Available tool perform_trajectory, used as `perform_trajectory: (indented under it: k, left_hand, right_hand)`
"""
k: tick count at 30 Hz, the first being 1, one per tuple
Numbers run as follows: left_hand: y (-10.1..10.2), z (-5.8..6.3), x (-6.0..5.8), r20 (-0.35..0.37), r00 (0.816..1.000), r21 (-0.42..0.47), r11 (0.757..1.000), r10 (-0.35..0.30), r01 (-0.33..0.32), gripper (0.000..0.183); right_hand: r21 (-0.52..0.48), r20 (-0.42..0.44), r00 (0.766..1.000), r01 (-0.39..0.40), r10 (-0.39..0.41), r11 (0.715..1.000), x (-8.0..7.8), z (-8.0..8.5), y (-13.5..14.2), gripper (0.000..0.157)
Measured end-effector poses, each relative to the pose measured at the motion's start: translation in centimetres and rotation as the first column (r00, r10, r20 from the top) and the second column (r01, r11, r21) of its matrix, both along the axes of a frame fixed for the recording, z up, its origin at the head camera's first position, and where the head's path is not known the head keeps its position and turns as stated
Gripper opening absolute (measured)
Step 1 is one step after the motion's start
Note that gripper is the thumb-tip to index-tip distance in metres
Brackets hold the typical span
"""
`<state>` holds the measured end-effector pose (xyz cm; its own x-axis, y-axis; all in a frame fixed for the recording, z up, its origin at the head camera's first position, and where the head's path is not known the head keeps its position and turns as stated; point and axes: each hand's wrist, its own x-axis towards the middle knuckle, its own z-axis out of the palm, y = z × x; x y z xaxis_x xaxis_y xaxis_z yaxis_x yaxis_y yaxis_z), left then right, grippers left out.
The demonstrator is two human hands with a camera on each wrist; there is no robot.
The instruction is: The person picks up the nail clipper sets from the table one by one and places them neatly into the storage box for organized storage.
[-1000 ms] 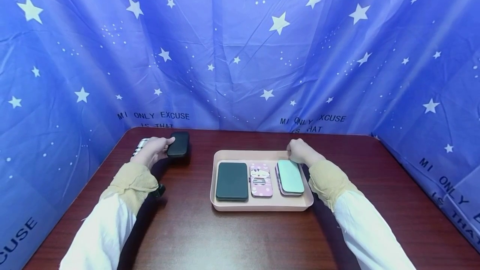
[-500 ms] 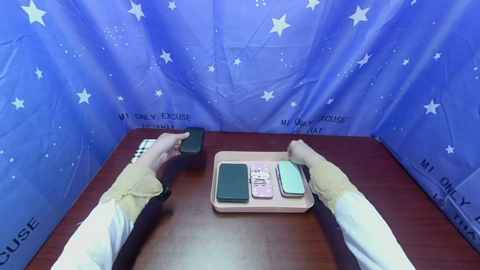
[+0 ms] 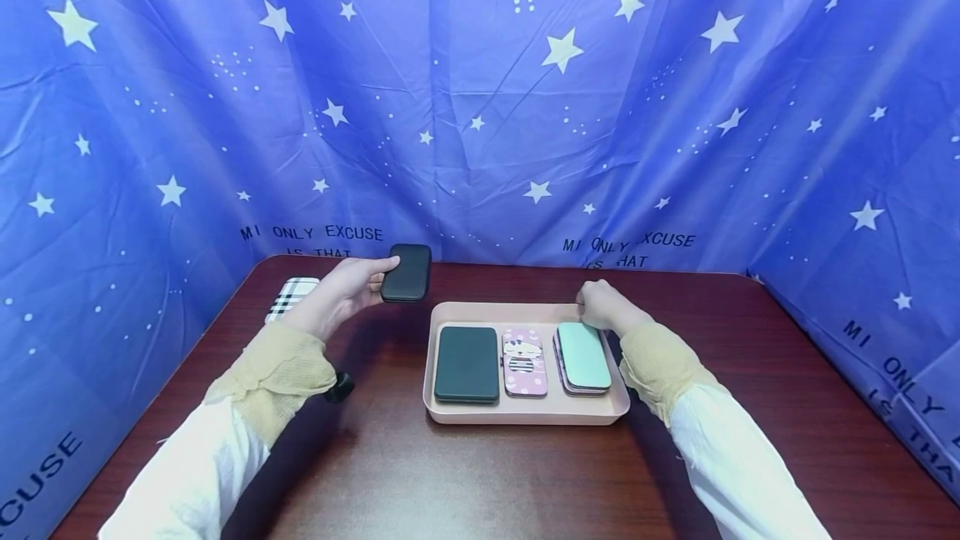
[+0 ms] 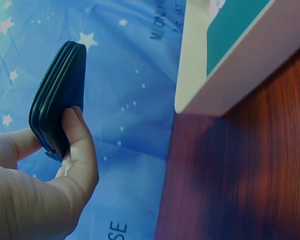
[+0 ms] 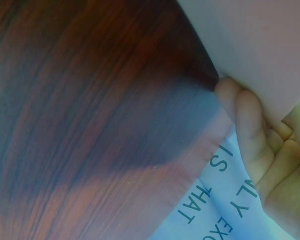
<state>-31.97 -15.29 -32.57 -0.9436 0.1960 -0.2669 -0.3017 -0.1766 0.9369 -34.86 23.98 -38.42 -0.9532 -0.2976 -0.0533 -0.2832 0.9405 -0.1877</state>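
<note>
My left hand [image 3: 347, 294] pinches a small black case [image 3: 407, 272] above the table, left of the tray. In the left wrist view the case [image 4: 57, 100] shows two layered halves and a clasp at its lower end. My right hand [image 3: 606, 305] grips the far right corner of a pale pink tray [image 3: 525, 417]; in the right wrist view its fingers [image 5: 251, 117] curl against the tray wall [image 5: 260, 45]. Inside the tray lie a dark green case [image 3: 467, 363], a pink cat-print case [image 3: 524, 363] and a mint green case [image 3: 583, 355] on top of another flat one.
A black-and-white plaid case [image 3: 288, 297] lies at the table's far left, partly behind my left hand. The reddish-brown table [image 3: 390, 473] ends at a blue star-printed curtain [image 3: 480, 157] at the back and both sides.
My left hand has carried the black case rightward and slightly up, away from the plaid case and nearer the tray. My right hand stays at the tray corner.
</note>
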Motion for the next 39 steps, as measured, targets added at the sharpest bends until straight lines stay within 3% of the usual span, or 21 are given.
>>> perform_trajectory:
  k: [5,20,32,39]
  left_hand:
    - [0.9,0.5,0.4,-0.013,1.000,0.011,1.000,-0.026,0.026,0.015]
    - [4.0,2.0,2.0,-0.063,0.994,-0.065,0.994,-0.090,0.086,0.038]
    - [6.5,2.1,2.6,-0.061,0.995,-0.058,0.995,-0.083,0.079,0.035]
    - [7.6,1.5,2.9,-0.036,0.994,-0.060,0.993,-0.100,0.098,0.040]
  right_hand:
    - [-0.003,0.011,1.000,0.014,-0.014,1.000,0.1,0.0,0.0,0.023]
    - [0.007,-0.015,1.000,-0.011,0.012,1.000,-0.2,0.2,0.1,0.022]
    - [0.009,-0.015,1.000,-0.019,0.019,1.000,-0.1,0.0,0.1,0.023]
    - [0.012,-0.012,1.000,-0.017,0.017,1.000,0.1,0.1,0.0,0.022]
